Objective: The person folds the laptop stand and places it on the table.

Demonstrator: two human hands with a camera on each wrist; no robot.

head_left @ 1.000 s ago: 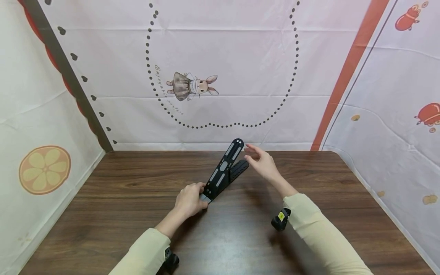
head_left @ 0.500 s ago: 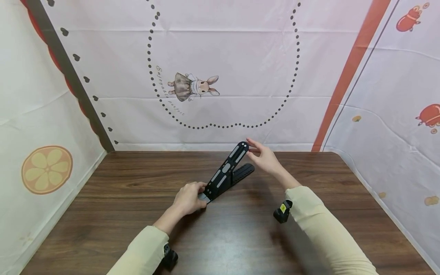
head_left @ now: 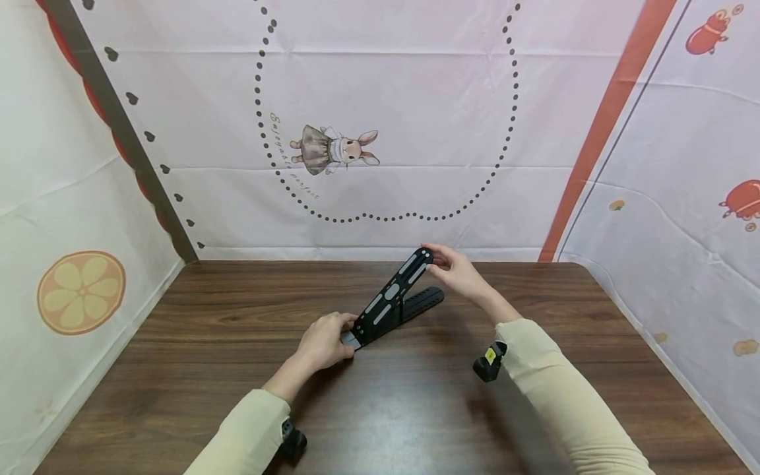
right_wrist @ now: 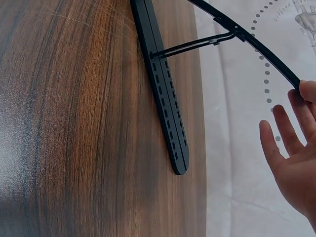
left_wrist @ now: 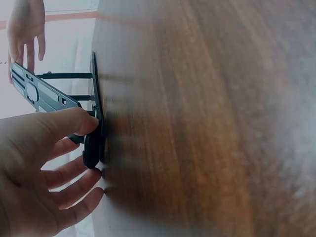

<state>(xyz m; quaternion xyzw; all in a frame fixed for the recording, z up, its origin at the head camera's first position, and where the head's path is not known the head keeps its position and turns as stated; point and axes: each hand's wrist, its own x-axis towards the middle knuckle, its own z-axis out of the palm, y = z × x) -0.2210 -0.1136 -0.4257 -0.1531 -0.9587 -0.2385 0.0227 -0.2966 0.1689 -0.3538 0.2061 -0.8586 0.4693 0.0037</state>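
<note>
A black folding stand (head_left: 392,290) with light grey pads on its upper plate stands partly opened on the table. Its notched base plate (right_wrist: 168,98) lies on the wood, and a thin strut (right_wrist: 197,45) props the raised plate above it. My left hand (head_left: 320,342) pinches the hinge end, thumb over the near side, other fingers spread below it in the left wrist view. At the far end, my right hand (head_left: 460,274) holds the tip of the raised plate between thumb and finger. Its remaining fingers extend loosely in the right wrist view.
The brown wooden table (head_left: 208,369) is backed by a white printed cloth (head_left: 415,132), with side cloths left and right. Black camera mounts sit on both wrists, the right one (head_left: 489,361) hanging over the table.
My right hand has gone from beside the raised plate to holding its tip. The plate has tilted lower and right. My left hand has stayed at the hinge end, shifting slightly left.
</note>
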